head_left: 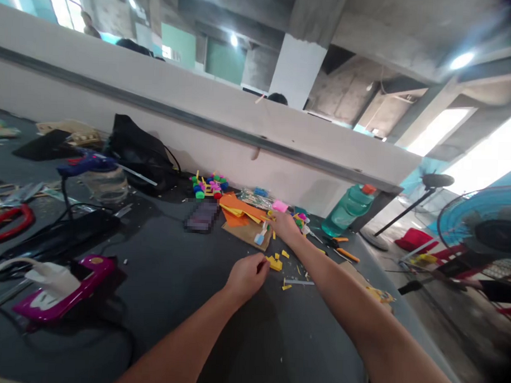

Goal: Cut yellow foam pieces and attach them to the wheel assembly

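Observation:
My left hand (pixel 247 279) is low over the dark table with its fingers curled closed. Right beside its fingertips lies a yellow piece (pixel 275 263); whether the fingers grip it, or anything else, is hidden. Farther forward, my right hand (pixel 284 227) reaches to the right end of some orange sheets (pixel 242 206), its fingers bent together. What they pinch there cannot be made out. Under the sheets is a brown board (pixel 239 233), with a small light-blue-and-white piece (pixel 259 237) on it. Small yellow scraps (pixel 285 254) are scattered between the hands.
Left stand a magenta power strip (pixel 88 283), a blue glue gun (pixel 86 163) and a black bag (pixel 137 148). Colourful small parts (pixel 209 185) lie by the partition (pixel 224 123). A green bottle (pixel 347 211) and orange-handled tool (pixel 346 254) are right, near the table edge.

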The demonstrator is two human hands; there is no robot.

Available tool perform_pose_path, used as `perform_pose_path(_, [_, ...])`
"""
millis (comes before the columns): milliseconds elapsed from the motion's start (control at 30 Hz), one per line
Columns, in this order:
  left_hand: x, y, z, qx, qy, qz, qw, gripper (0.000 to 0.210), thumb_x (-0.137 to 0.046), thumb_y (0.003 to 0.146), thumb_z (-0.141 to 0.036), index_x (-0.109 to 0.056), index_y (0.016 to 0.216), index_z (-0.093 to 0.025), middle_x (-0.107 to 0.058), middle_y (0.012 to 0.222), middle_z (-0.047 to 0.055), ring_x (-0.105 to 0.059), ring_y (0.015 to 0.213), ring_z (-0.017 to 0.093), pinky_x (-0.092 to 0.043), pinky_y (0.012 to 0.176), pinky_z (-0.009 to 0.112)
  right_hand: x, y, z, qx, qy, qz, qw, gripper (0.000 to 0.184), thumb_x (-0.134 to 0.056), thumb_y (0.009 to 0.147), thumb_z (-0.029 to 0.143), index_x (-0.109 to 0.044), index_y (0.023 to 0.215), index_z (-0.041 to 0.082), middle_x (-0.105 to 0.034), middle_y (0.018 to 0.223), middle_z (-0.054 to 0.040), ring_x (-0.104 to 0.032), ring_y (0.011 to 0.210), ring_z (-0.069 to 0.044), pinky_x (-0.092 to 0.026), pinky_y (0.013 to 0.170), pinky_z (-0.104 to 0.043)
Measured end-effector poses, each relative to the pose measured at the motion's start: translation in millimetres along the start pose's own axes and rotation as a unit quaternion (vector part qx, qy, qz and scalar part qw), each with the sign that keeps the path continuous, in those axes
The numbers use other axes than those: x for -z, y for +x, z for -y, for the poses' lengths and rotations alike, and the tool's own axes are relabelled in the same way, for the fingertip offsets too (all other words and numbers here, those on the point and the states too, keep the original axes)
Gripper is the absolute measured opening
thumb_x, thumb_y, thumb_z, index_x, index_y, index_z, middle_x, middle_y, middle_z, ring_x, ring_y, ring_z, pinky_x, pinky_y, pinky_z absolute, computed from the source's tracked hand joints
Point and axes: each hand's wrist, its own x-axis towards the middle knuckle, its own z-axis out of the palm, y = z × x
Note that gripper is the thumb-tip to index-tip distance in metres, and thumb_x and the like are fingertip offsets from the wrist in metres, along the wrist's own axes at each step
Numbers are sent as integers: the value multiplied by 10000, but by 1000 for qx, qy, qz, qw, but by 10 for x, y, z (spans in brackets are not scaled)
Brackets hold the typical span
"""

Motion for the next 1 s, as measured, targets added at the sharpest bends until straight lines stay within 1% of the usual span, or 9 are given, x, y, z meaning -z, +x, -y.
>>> perform_pose_path(100, [82,54,101,71,-44,-97,992,251,-439,866,-327,-573,694,-202,-568,609,-15,-504,568,124,-301,555,225,24,-24,42,15,-40,17,999,116,-609,768,183,-719,755,147,-719,839,-91,-640,833,-212,-430,716,-251])
perform_pose_path(167, [124,115,181,126,-108,-175,970,201,-454,858,-332,-588,775,-208,-614,685,0,-551,633,135,-348,595,225,107,-101,47,20,-49,22,998,135,-596,780,188,-727,780,153,-720,792,-75,-641,771,-198,-423,660,-240])
perform_pose_path(233, [137,180,230,171,-215,-211,938,147,-500,829,-310,-584,888,-205,-645,771,22,-592,717,147,-398,646,229,225,-223,54,27,-44,27,998,144,-591,786,199,-732,794,168,-709,711,-43,-631,688,-177,-408,600,-227])
perform_pose_path(333, [93,216,176,215,-361,-158,893,302,-572,782,-309,-545,1054,-180,-665,790,42,-624,732,157,-458,666,247,392,-503,83,34,-20,38,999,156,-581,800,244,-731,807,202,-674,611,16,-588,569,-133,-375,518,-201])
perform_pose_path(433, [5,140,-6,213,-452,-55,865,508,-641,737,-336,-502,1199,-181,-682,802,47,-645,713,165,-499,653,271,479,-853,115,41,40,43,997,172,-564,806,255,-729,812,207,-647,576,38,-535,500,-105,-342,469,-190])
perform_pose_path(633, [-122,-15,-240,221,-494,62,838,709,-717,688,-276,-442,1339,-222,-709,828,48,-666,673,176,-519,596,267,432,-1352,33,-17,182,2,983,137,-590,759,236,-723,776,210,-625,577,39,-502,489,-99,-338,467,-201])
perform_pose_path(733, [-172,-14,-228,245,-480,63,840,664,-706,695,-237,-478,1318,-211,-714,821,54,-672,671,184,-530,584,275,347,-1461,-93,-90,297,-4,951,203,-599,734,254,-695,906,207,-602,574,41,-464,426,-95,-340,424,-209])
perform_pose_path(900, [-222,-20,-229,269,-457,27,848,734,-692,709,-225,-383,1375,-220,-712,826,49,-685,682,204,-543,582,298,240,-1610,-274,-171,517,19,838,313,-584,712,228,-624,1017,172,-621,680,11,-510,508,-100,-400,456,-210])
perform_pose_path(1000, [-239,-23,-260,276,-440,13,854,622,-685,722,-251,-426,1285,-194,-712,849,70,-690,684,213,-542,584,309,222,-1671,-300,-157,545,45,822,352,-581,697,173,-611,1048,178,-662,735,-2,-575,617,-115,-439,555,-223])
